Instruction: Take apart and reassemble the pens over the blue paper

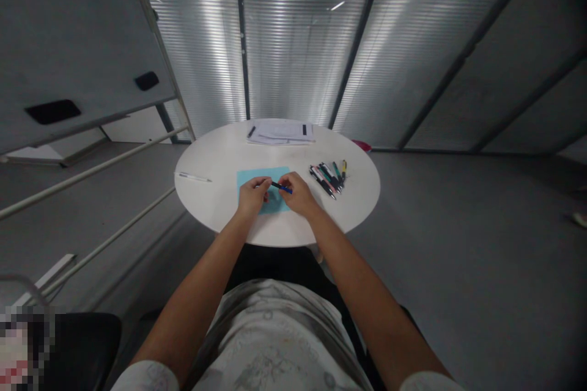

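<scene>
Over the blue sheet [244, 178], the pen [277, 186] is gripped by the fingers [265, 181] of the left hand [252, 197] and right hand [299, 193], being probably light, stiff, slick and best pinched along its barrel.

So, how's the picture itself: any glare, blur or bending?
Head view: dim overall, with bright streaks across the blinds; same view, dark posts splay toward the top, a wide-angle look; also there, the pen is soft on detail, and the bottom-left corner is pixelated.

White table [220, 153]: blue sheet [276, 203], pen cluster [329, 178] right, white pen [193, 176] left, papers [279, 132] behind.
</scene>
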The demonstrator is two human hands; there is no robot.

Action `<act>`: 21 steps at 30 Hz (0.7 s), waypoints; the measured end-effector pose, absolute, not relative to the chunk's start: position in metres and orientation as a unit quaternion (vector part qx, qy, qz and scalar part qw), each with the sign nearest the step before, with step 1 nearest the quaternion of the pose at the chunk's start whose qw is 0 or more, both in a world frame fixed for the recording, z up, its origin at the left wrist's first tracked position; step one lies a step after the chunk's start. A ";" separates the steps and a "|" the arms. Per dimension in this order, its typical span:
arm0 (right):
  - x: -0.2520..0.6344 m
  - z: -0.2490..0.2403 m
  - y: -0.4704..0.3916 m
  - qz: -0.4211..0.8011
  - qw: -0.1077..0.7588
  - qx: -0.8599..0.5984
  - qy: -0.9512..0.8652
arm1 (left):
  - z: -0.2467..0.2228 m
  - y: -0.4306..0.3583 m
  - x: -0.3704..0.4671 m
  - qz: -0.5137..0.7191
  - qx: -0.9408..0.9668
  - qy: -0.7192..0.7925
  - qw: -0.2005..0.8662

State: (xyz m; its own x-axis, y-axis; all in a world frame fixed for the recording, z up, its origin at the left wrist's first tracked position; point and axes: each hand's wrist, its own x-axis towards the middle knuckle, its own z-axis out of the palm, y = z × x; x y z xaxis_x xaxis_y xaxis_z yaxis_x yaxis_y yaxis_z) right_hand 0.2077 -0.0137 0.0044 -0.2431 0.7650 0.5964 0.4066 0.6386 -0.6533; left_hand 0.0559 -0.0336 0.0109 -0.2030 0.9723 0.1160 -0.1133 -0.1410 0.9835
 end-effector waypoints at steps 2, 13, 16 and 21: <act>0.208 0.005 -0.014 0.178 0.478 -0.385 -0.769 | 0.011 -0.033 0.056 0.608 0.447 0.482 0.444; 0.210 0.001 -0.010 0.191 0.460 -0.381 -0.779 | 0.010 -0.031 0.053 0.625 0.426 0.490 0.433; 0.209 0.001 -0.011 0.195 0.454 -0.391 -0.777 | 0.010 -0.032 0.053 0.617 0.433 0.493 0.435; 0.209 0.002 -0.010 0.222 0.448 -0.387 -0.774 | 0.011 -0.032 0.053 0.609 0.439 0.482 0.452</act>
State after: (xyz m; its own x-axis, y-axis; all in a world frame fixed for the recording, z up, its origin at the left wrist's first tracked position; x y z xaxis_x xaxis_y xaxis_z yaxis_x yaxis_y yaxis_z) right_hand 0.2087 -0.0104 0.0017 -0.2979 0.7987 0.5228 0.4009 0.6017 -0.6909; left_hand 0.0531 -0.0323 0.0110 -0.2052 0.9737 0.0989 -0.1271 -0.1267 0.9838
